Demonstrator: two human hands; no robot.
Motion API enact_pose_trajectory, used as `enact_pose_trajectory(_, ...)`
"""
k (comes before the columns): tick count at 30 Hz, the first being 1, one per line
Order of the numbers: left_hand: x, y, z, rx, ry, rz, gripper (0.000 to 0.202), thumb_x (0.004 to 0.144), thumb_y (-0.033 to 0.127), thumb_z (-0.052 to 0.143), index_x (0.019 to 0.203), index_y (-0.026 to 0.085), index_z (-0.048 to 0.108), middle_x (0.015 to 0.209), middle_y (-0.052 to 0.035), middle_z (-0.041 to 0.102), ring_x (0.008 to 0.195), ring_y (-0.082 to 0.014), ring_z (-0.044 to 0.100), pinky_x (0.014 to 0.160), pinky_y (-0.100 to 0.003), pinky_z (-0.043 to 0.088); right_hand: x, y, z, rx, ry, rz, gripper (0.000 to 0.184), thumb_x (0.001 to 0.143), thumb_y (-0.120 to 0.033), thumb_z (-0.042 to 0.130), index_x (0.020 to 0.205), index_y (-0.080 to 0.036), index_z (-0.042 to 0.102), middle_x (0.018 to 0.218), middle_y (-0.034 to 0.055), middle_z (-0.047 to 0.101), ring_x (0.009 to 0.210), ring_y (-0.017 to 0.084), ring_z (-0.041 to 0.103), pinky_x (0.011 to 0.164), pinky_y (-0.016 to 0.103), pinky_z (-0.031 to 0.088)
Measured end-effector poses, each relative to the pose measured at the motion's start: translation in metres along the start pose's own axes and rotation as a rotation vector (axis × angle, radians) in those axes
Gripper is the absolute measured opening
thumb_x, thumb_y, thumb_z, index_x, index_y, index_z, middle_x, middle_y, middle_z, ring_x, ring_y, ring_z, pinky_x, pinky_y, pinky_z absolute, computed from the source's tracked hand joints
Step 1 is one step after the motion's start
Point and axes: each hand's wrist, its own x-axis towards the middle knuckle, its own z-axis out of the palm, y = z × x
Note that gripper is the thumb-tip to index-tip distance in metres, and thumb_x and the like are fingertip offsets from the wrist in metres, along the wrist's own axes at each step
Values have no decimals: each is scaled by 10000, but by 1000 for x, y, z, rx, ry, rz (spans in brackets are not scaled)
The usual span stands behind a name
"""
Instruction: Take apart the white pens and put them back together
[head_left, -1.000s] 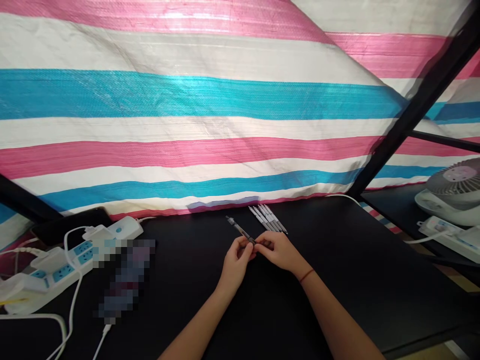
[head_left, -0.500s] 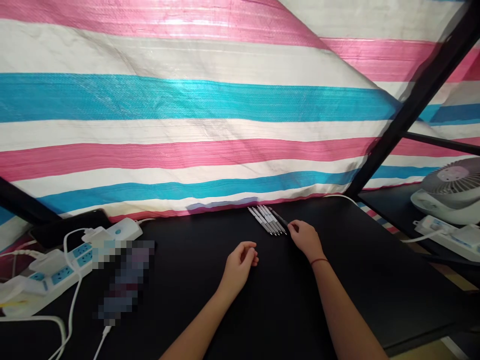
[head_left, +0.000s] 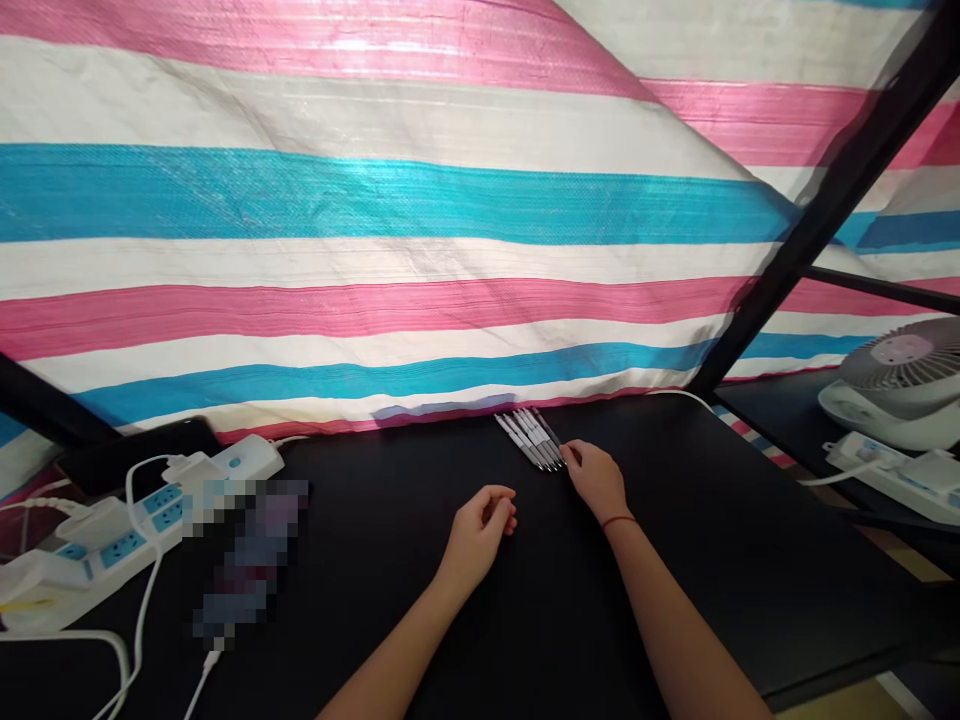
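Note:
Several white pens (head_left: 523, 440) lie side by side at a slant near the back edge of the black table (head_left: 390, 560). Against the right side of the row is a dark pen (head_left: 550, 428). My right hand (head_left: 597, 482), a red band at its wrist, has its thumb and fingers closed on the near end of that dark pen. My left hand (head_left: 480, 525) rests on the table closer to me, loosely curled, with nothing visible in its fingers.
At left lie a white power strip (head_left: 251, 462) with plugs and cables, a black device (head_left: 161, 445) behind it and a blurred-out phone (head_left: 255, 560) on a white cable. A striped sheet (head_left: 420, 200) hangs behind the table. A fan (head_left: 900, 375) and another power strip (head_left: 892, 470) sit at right.
My right hand has moved left with the dark pen, which now sits close against the white pens where a gap was before. My left hand has stayed in place.

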Motion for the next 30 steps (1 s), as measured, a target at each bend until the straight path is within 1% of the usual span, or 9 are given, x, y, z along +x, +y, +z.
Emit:
enact_pose_trajectory(4,-2,2,-1,48,-1,14,253,828,379,516,934,170,613,777,-25,611,671,-151,599,639,-275,487,0,-1,0,22,-2,-3,301,898,-356,396,854,-228,665,809,54,685,747,199,614,578,250,345)
enact_pose_trajectory(8,-1,8,-10,307,55,146,228,830,354,506,915,203,654,782,-26,644,693,-171,594,658,-275,450,1,2,-1,69,9,6,235,866,-316,434,840,-226,649,765,38,670,690,183,598,557,244,333)
enact_pose_trajectory(12,5,10,-23,574,143,239,228,846,332,467,885,218,661,767,-25,643,720,-188,586,686,-285,421,-1,-3,4,102,159,-29,221,859,-280,424,737,-197,588,668,26,604,628,163,551,567,242,327)
enact_pose_trajectory(14,9,10,-29,660,125,238,247,870,322,422,881,210,642,783,-25,647,727,-184,582,687,-282,407,-6,-12,9,88,239,-89,242,861,-269,419,668,-188,540,624,20,565,617,157,526,582,242,323)
enact_pose_trajectory(16,11,9,-31,753,66,246,257,885,309,392,859,206,626,779,-21,650,719,-178,574,686,-282,388,-12,-24,16,67,252,-179,254,860,-252,424,630,-184,509,602,13,545,610,147,511,597,240,318)
enact_pose_trajectory(19,11,8,-31,943,-41,296,244,883,296,405,789,206,612,724,-14,644,707,-177,559,689,-293,345,-25,-44,24,12,150,-330,294,868,-234,428,585,-182,487,581,1,543,571,124,495,587,237,295)
enact_pose_trajectory(22,9,7,-28,1079,-101,304,270,885,315,412,710,193,578,627,3,613,626,-155,545,672,-298,305,-35,-55,29,-90,29,-498,258,862,-238,461,624,-182,539,625,-1,593,570,117,515,572,250,260)
enact_pose_trajectory(25,8,4,-25,1139,-134,306,326,890,335,404,636,181,538,557,18,586,553,-130,522,667,-301,277,-39,-58,31,-164,-14,-504,262,872,-243,460,648,-181,582,649,7,637,561,117,542,546,268,219)
enact_pose_trajectory(30,9,1,-24,1162,-104,317,304,874,285,413,608,172,510,562,16,594,551,-122,522,648,-304,243,-39,-63,29,-192,-106,-517,362,899,-255,430,598,-184,618,609,13,670,541,116,574,529,283,187)
